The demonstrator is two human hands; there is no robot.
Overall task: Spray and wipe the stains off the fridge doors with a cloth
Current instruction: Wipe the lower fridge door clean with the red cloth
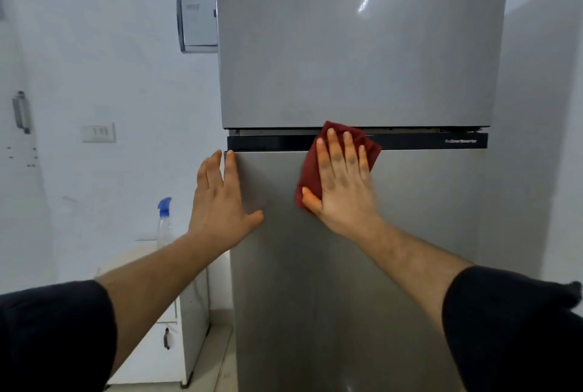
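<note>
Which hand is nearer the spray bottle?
Left. The left hand rests flat on the left edge of the lower door, just right of the spray bottle; the right hand presses the red cloth farther right.

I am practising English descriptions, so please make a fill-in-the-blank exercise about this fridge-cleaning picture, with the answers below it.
1. The right hand presses a ____ cloth flat against the lower fridge door.
2. The left hand rests flat near that door's upper ____ corner.
3. A spray bottle with a ____ nozzle stands on the white cabinet.
Answers: red; left; blue.
</note>
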